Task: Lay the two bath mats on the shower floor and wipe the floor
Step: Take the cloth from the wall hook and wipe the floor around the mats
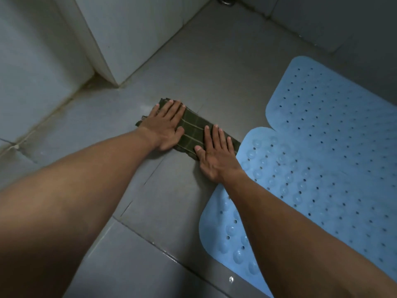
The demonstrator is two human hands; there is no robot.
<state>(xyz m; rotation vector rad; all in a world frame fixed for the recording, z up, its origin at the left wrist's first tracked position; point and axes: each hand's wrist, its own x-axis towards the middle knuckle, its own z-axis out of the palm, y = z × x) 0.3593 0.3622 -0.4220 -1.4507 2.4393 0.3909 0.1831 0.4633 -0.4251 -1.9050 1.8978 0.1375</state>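
Note:
A dark green folded cloth (194,131) with pale stripes lies flat on the grey tiled shower floor (171,201). My left hand (165,125) presses flat on its far left end, fingers spread. My right hand (214,153) presses flat on its near right end. Two light blue rubber bath mats lie on the floor at the right: the far mat (333,130) with small holes, and the near mat (257,186) showing round suction cups, partly under my right forearm. The near mat's edge touches the cloth's right end.
Pale tiled walls stand at the left and back, with a projecting white corner (111,50). A metal drain (225,0) sits at the top edge. Dirty grout runs along the left wall's base (53,108).

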